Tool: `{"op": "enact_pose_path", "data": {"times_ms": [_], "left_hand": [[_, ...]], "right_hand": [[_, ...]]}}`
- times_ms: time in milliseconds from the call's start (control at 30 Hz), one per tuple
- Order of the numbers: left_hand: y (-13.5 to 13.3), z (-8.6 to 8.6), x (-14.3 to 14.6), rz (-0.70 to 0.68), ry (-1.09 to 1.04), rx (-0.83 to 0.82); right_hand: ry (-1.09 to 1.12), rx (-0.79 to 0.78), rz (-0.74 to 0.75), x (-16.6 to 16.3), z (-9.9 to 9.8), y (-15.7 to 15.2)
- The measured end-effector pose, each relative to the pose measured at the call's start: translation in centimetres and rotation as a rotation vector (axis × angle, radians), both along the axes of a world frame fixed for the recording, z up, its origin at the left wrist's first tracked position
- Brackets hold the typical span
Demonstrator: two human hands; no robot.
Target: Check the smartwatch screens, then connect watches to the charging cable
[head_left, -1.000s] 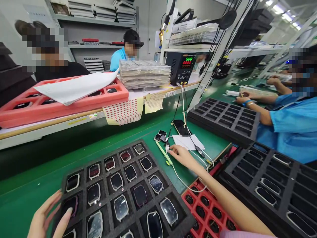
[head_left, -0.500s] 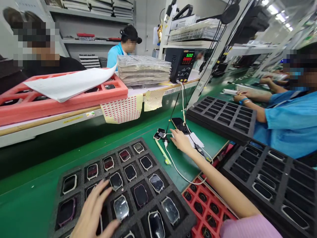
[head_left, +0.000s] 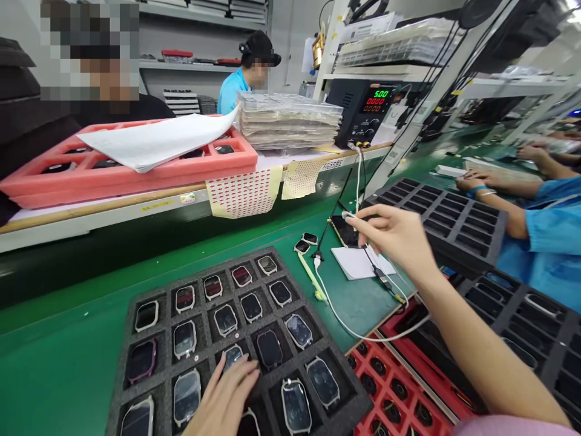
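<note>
A black foam tray in front of me holds several watch cases with glass faces. My left hand lies on its near rows, fingers stretched flat over one case. My right hand is raised above the green mat, thumb and forefinger pinched on the small white end of a cable. The white cable loops over the mat below it. Two loose watch cases and a dark phone lie just past that hand, next to a white paper pad.
A red tray sits at the bottom right, black foam trays beyond it. A co-worker in a blue sleeve works at the right. The raised shelf carries a pink tray, stacked clear trays and a power supply.
My right hand rose from the mat near the loose watch cases and moved right, now pinching the cable end. My left hand slid right across the tray to its near middle rows.
</note>
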State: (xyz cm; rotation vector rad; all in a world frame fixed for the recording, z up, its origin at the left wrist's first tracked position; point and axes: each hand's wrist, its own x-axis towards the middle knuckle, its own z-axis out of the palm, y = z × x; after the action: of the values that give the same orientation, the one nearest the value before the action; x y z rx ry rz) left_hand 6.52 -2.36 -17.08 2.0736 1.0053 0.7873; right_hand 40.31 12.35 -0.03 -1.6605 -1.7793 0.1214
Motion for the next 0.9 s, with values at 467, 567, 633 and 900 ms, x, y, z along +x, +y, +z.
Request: {"op": "enact_pose_path", "data": {"times_ms": [467, 567, 633, 900], "left_hand": [[4.2, 7.8, -4.6, 0.444, -1.184, -0.958], [4.7, 6.7, -7.9, 0.490, -1.256, -0.982], [5.0, 6.4, -9.7, 0.484, -1.209, -0.965], [5.6, 5.4, -11.9, 0.416, -0.854, -0.814]], "right_hand": [[-0.481, 0.020, 1.286, -21.6, -5.0, -6.9], [-0.296, 0.023, 1.287, -23.6, -5.1, -3.4], [-0.203, -0.025, 1.254, -25.4, -5.5, -0.3], [-0.546, -0.185, 1.190, -34.4, -9.2, 5.3]]}}
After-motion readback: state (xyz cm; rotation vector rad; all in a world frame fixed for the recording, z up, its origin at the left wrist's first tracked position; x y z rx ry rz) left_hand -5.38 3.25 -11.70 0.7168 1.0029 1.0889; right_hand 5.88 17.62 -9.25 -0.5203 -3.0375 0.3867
